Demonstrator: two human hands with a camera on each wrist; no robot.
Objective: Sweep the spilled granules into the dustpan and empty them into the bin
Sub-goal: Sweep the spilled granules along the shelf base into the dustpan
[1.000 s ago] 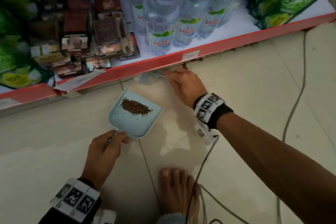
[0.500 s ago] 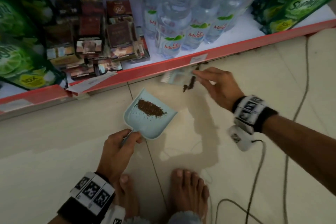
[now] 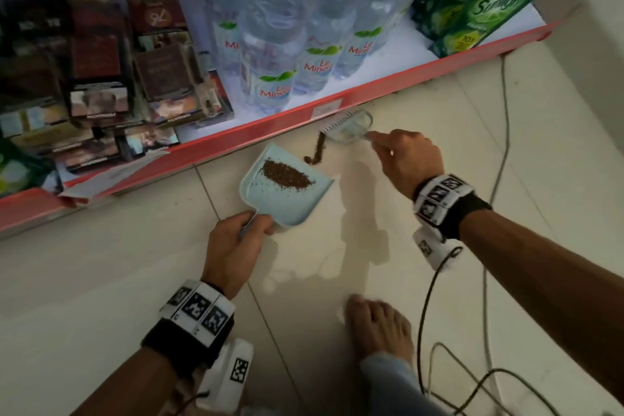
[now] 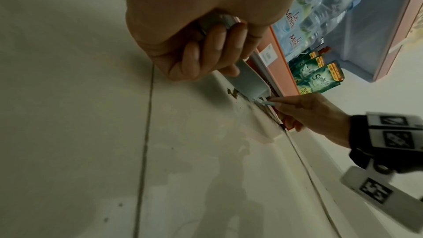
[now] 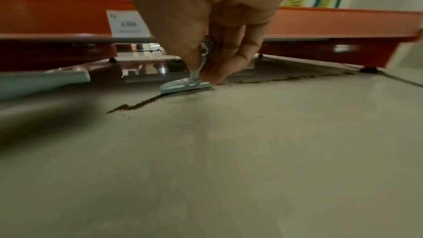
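Across the top of the head view a red-edged shelf (image 3: 388,91) is seen above the tiled floor (image 3: 101,280). At frame centre a pale blue dustpan (image 3: 287,203), with brown granules (image 3: 287,176) piled inside, is gripped at its handle by the left hand (image 3: 233,246). Right of centre, a small brush (image 3: 347,128) is pinched by the right hand (image 3: 410,162), and a thin line of spilled granules (image 3: 317,152) is seen beside it.

A shop — the red-edged shelf (image 3: 337,105) carries a price tag (image 5: 129,23), bottled water (image 3: 270,78) and detergent packs (image 3: 479,3).
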